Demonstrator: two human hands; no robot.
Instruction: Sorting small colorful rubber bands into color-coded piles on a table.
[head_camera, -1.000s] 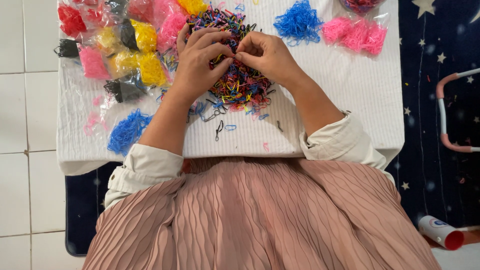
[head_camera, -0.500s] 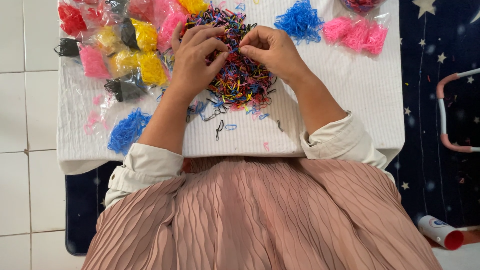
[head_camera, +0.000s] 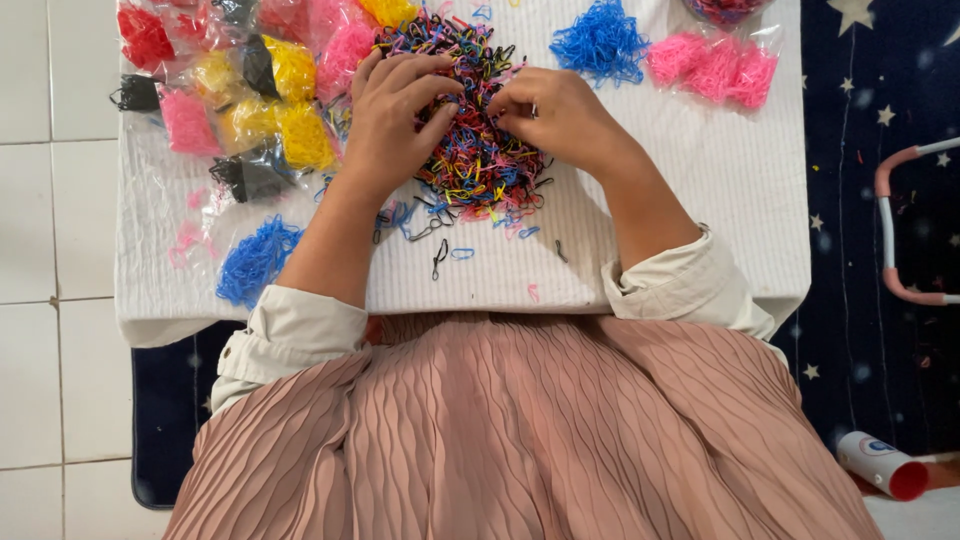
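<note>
Nearest you is your pleated pink skirt (head_camera: 520, 430), and just beyond it the near edge of the white cloth-covered table (head_camera: 700, 200). A few stray bands lie loose on the cloth between that edge and your hands.

Both your hands rest on the mixed pile of small coloured elastic bands (head_camera: 480, 160), which sits at the middle of the table, towards its far side. Your left hand (head_camera: 395, 120) lies on the pile's left part with the fingers curled down into the bands; whether anything is caught under them cannot be told. Your right hand (head_camera: 555, 115) has thumb and fingertips drawn narrowly together at the pile's top, seemingly pinching a band or two (too small to be sure of the colour).

By the look of it, you are picking bands out of the heap by colour. Any lift calls for a fine pinch, since the bands tangle.

To the near left lies a loose blue heap (head_camera: 255, 260); further left are bags of sorted bands (head_camera: 250, 110) in yellow, pink, red and black. At the far right sit another blue heap (head_camera: 600, 40) and bagged pink bands (head_camera: 715, 65). The far edge of the table is cut off.
</note>
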